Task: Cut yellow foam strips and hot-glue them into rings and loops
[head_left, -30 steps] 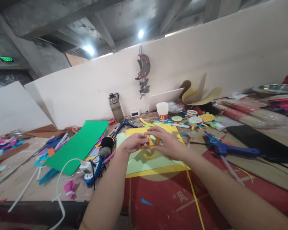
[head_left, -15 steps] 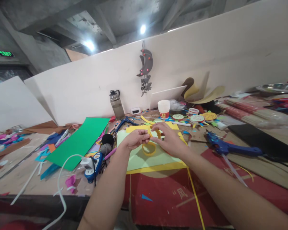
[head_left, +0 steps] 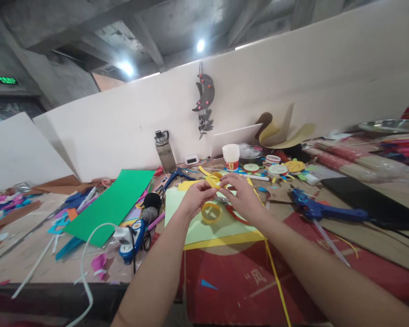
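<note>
My left hand (head_left: 200,196) is closed, its thumb and fingers pinching a yellow strip (head_left: 212,180) that curls over at the far end. My right hand (head_left: 241,194) grips the same strip from the other side, fingers bent. A yellow ring (head_left: 210,212) rests on the pale green sheet (head_left: 204,234) just below the hands. Partly hidden beneath my right hand lies a pair of scissors (head_left: 237,215) with red handles; its blades point toward the left hand.
Right of the hands sits a blue glue gun (head_left: 327,210). A green sheet (head_left: 112,204), a blue power strip (head_left: 132,243) and a white cable (head_left: 85,268) are at left. Behind stand a bottle (head_left: 165,152) and a white cup (head_left: 231,156). A yellow strip (head_left: 278,284) hangs over the red box.
The yellow piece between my hands has turned from an upright loop to a slanted strip with a curled end. My hands shifted slightly, and the scissors now show under my right hand.
</note>
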Motion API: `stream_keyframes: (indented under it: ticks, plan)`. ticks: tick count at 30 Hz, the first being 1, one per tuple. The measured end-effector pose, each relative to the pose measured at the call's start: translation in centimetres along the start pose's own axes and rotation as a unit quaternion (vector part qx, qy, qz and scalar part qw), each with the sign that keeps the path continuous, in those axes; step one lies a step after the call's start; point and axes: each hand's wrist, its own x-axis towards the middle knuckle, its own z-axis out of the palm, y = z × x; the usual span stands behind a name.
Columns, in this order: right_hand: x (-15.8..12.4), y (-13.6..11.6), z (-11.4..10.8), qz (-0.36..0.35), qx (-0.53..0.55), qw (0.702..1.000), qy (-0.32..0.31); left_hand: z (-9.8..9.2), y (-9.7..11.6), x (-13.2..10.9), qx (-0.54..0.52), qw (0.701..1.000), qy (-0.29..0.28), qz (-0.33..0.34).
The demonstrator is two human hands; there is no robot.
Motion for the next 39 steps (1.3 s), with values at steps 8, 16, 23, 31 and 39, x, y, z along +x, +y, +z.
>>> stream_keyframes:
  ticks: [8,16,23,31,39]
  plan:
    - [0.0,-0.1,0.0,-0.010,0.031,0.999,-0.002,0.1,-0.5,0.3,0.095,0.989,0.014,0.110]
    - [-0.1,-0.2,-0.1,-0.014,0.076,0.997,0.005,1.0,0.0,-0.2,0.139,0.978,0.044,0.147]
    - [0.2,-0.6,-0.8,-0.073,0.000,0.996,0.056,1.7,0.4,-0.9,0.079,0.991,-0.019,0.110]
    - [0.2,-0.6,-0.6,-0.105,-0.006,0.994,0.024,1.9,0.7,-0.6,-0.067,0.992,0.031,0.105]
    - [0.0,-1.0,-0.3,-0.099,0.002,0.995,-0.003,2.2,0.3,-0.4,-0.054,0.987,0.067,0.135]
